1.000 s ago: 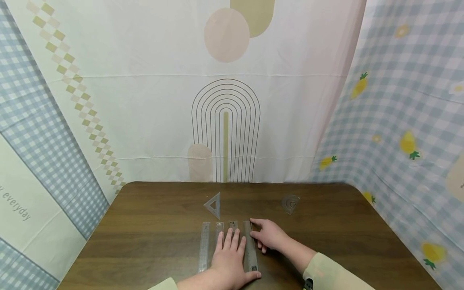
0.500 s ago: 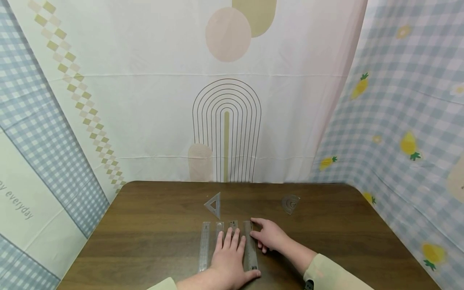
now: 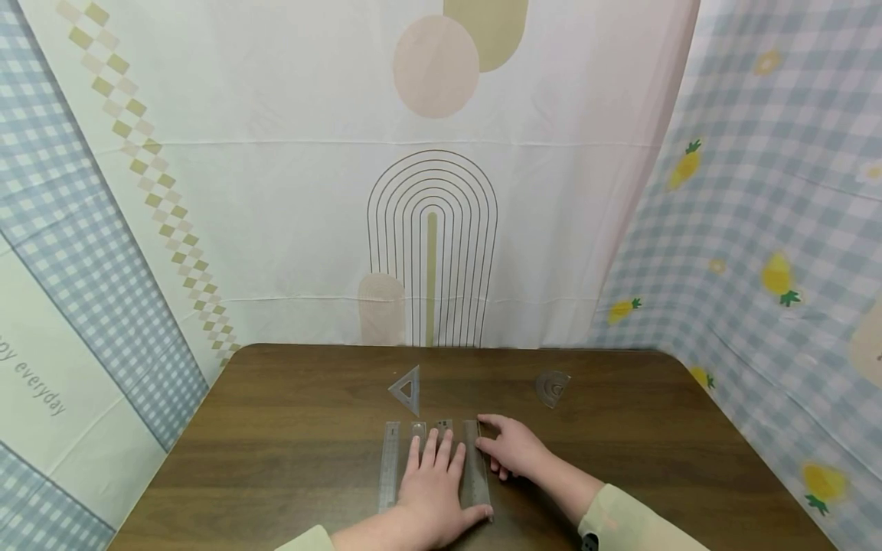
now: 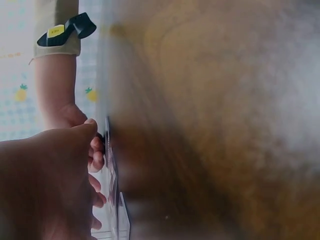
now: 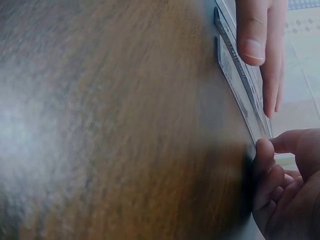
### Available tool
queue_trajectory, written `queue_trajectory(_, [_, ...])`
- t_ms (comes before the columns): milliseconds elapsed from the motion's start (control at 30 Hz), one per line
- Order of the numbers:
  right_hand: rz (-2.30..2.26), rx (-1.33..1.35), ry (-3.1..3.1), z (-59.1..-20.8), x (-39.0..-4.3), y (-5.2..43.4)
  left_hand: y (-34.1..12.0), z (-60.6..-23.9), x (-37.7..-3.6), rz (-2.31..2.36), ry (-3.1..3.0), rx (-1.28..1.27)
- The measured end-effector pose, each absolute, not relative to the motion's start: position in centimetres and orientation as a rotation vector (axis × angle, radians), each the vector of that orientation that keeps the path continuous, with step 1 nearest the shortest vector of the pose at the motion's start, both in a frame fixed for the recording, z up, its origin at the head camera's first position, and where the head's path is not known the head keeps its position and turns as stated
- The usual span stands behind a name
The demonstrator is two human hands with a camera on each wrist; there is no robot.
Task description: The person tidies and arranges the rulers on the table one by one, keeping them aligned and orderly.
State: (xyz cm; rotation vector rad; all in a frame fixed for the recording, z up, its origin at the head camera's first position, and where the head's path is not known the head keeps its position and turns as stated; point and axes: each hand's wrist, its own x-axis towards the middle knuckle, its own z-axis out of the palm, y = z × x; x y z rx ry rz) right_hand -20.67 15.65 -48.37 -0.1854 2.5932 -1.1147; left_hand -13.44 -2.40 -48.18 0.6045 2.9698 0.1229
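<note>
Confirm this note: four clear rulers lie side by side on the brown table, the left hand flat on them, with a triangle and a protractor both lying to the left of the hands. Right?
Not quite. Only the triangle lies up and left; the protractor lies to the right, beyond the right hand, as the head view shows. The rest holds: four rulers side by side on the table, the left hand flat on them.

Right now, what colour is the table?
Dark brown wood grain; the table shows best in the head view.

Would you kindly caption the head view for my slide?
Left hand flat on clear rulers; right hand touching the rightmost ruler on a wooden table.
</note>
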Motion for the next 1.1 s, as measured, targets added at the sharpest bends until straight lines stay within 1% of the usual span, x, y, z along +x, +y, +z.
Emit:
queue_trajectory(367, [-1.209, -0.236, 2.628, -48.1, -20.5, 15.4, -3.1, -47.6, -13.9, 0.157, 2.991, 0.584])
queue_trajectory(1100, [-1.323, -0.294, 2.609, -47.3, -21.6, 14.5, -5.3, -46.3, -15.5, 0.327, 3.048, 0.458])
